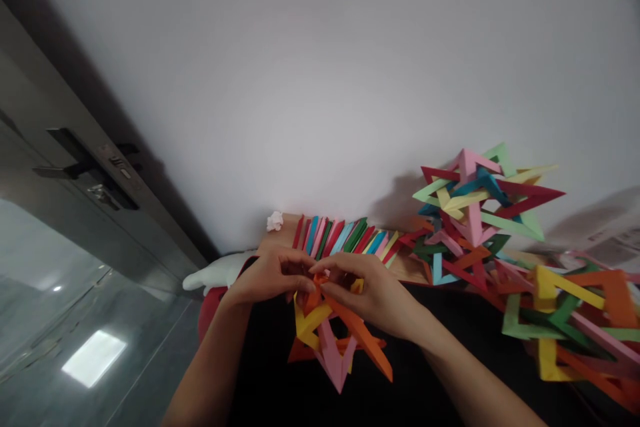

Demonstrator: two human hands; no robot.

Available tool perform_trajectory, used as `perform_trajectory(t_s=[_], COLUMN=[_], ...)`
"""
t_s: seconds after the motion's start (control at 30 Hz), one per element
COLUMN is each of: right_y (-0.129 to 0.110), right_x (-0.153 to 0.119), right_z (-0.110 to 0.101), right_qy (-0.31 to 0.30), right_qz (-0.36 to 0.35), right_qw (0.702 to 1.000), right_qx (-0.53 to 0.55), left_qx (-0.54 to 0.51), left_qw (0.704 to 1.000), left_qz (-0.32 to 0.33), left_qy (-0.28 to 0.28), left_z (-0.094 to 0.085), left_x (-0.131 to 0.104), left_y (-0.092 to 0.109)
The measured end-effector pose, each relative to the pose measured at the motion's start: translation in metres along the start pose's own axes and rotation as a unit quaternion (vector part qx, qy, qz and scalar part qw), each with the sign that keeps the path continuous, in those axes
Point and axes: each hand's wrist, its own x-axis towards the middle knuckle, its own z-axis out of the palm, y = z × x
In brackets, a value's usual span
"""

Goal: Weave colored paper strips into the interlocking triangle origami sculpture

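Paper star model (330, 347) is between your two hands, on the near side of the row of folded strips (345, 238). One pink corner of it points away from this row, toward your body. Its long orange arm runs slantwise, away from the row and to the right; for the whole model I cannot tell one long axis. Your left hand (274, 275) has thumb and finger pinched on its orange upper part, and your right hand (367, 287) pinches the same part. Crumpled white paper (275, 221) lies just left of the row; a many-coloured star (474, 213) stands to its right.
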Motion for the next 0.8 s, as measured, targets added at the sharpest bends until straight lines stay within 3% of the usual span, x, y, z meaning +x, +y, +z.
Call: perform_trajectory(t_s=[0.27, 0.47, 0.67, 0.8], right_y=[-0.004, -0.008, -0.012, -0.011], right_x=[-0.002, -0.005, -0.006, -0.005], right_z=[-0.001, -0.006, -0.012, -0.016], right_qy=[-0.011, -0.026, -0.059, -0.074], right_qz=[0.021, 0.037, 0.010, 0.042], right_qw=[1.000, 0.999, 0.997, 0.996], right_qx=[0.005, -0.006, -0.045, -0.035], left_qx=[0.063, 0.053, 0.007, 0.028], left_qw=[0.998, 0.997, 0.999, 0.999], left_qz=[-0.029, -0.053, -0.044, -0.045], left_qy=[-0.010, 0.016, -0.009, -0.004], left_z=[0.005, 0.013, 0.018, 0.019], left_x=[-0.005, -0.005, -0.002, -0.002], left_y=[0.009, 0.012, 0.006, 0.003])
